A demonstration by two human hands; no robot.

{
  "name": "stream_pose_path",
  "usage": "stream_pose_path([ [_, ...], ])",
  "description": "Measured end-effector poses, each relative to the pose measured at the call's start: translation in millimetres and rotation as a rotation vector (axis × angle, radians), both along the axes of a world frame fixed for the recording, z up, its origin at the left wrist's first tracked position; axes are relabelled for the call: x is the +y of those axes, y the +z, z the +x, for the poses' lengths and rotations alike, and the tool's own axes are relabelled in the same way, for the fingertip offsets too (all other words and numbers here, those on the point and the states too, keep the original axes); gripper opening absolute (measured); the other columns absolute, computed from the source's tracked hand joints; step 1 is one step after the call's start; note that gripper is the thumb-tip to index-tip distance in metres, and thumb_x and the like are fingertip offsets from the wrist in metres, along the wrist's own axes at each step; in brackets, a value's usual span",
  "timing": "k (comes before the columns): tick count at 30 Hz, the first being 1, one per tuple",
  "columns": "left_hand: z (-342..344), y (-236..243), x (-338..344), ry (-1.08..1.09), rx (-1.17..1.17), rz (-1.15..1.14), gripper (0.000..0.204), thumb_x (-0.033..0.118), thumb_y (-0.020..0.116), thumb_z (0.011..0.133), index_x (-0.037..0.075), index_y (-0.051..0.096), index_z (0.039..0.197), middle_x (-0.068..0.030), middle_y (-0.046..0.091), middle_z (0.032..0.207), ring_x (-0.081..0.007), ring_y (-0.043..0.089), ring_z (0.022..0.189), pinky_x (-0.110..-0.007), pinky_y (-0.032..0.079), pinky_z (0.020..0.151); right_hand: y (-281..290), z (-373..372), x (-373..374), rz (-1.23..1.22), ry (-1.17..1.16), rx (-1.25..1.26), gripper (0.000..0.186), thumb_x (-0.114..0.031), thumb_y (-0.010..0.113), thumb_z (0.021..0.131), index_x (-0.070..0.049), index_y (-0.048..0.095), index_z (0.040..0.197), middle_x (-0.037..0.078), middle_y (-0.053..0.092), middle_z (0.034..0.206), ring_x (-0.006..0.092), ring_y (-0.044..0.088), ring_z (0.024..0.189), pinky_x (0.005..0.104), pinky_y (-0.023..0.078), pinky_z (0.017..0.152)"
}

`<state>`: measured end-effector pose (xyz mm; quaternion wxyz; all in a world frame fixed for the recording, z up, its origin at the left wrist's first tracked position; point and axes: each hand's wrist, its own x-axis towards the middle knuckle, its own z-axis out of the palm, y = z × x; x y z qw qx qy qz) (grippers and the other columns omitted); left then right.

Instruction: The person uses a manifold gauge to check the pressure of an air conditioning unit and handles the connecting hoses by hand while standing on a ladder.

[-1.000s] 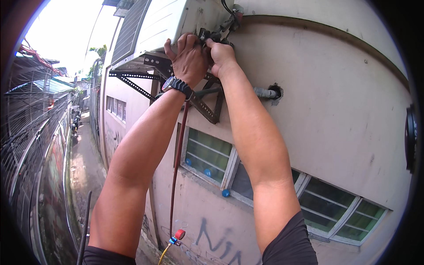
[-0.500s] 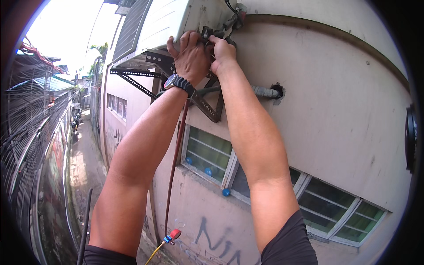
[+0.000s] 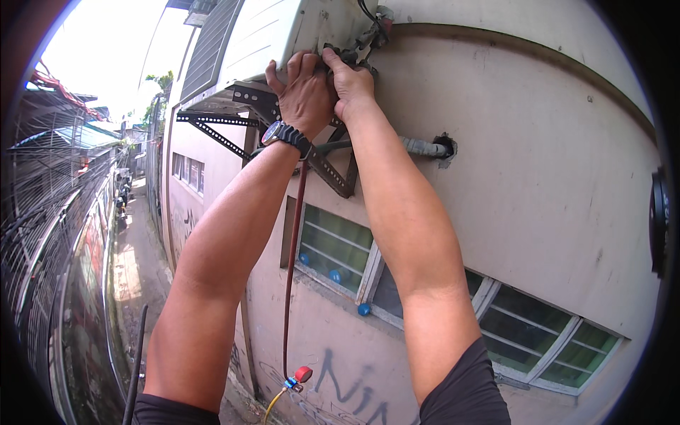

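Note:
An off-white outdoor air-conditioner unit [image 3: 258, 39] sits on black perforated metal brackets [image 3: 333, 173]. My left hand [image 3: 306, 99], with a watch at the wrist, is raised to its lower side corner, fingers curled; what they hold is hidden. My right hand [image 3: 352, 88] is closed at the dark valve fittings [image 3: 363, 53] beside it, thumb pointing up, the exact part gripped hidden. A dark red hose [image 3: 292, 269] hangs from behind my left wrist down to a red gauge [image 3: 303, 374] with blue fittings and a yellow hose [image 3: 272, 402].
A wall pipe [image 3: 421, 147] enters a rough hole at the right. Louvred windows [image 3: 531, 333] with small blue balls [image 3: 364, 309] on the ledge are below, above graffiti. A narrow alley [image 3: 131, 262] runs along the left beside metal grilles [image 3: 32, 269] and wires.
My right thumb has moved up and left on the fittings. The hanging gauge and hose swung left, then back to the right. My left hand has shifted only slightly.

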<state>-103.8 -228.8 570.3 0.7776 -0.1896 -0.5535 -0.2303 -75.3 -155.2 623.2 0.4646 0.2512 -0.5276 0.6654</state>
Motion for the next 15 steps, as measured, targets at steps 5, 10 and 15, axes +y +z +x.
stream_pose_path([
  [5,-0.6,3.6,1.8,0.009,0.0,-0.002,0.036,0.031,0.068,0.086,0.012,0.07,0.117,-0.0011,0.051,0.134,-0.0207,0.034,0.143,-0.063,0.007,0.117,9.7,-14.1,13.7,-0.085,0.04,-0.022,0.02,-0.012,0.081,0.087,-0.001,0.067,0.097,0.008,0.069,0.095,0.0177,0.062,0.074,0.0348,0.054,0.066],
  [10,2.2,1.7,2.5,-0.003,0.002,0.006,0.031,0.028,0.062,0.09,0.009,0.072,0.112,-0.0002,0.053,0.131,-0.0189,0.035,0.141,-0.061,0.006,0.118,10.3,-13.9,15.7,-0.181,0.299,-0.067,0.021,-0.01,0.083,0.085,-0.002,0.067,0.094,0.007,0.069,0.089,0.0166,0.063,0.073,0.0343,0.052,0.063],
  [15,-2.9,3.4,1.4,0.0,0.067,0.017,0.028,0.03,0.062,0.092,0.009,0.073,0.108,-0.0002,0.053,0.131,-0.0191,0.035,0.141,-0.061,0.007,0.117,7.2,-17.0,9.7,-0.112,-0.083,0.006,0.035,-0.018,0.082,0.083,0.004,0.066,0.105,0.016,0.072,0.104,0.0243,0.068,0.088,0.0374,0.055,0.081],
])
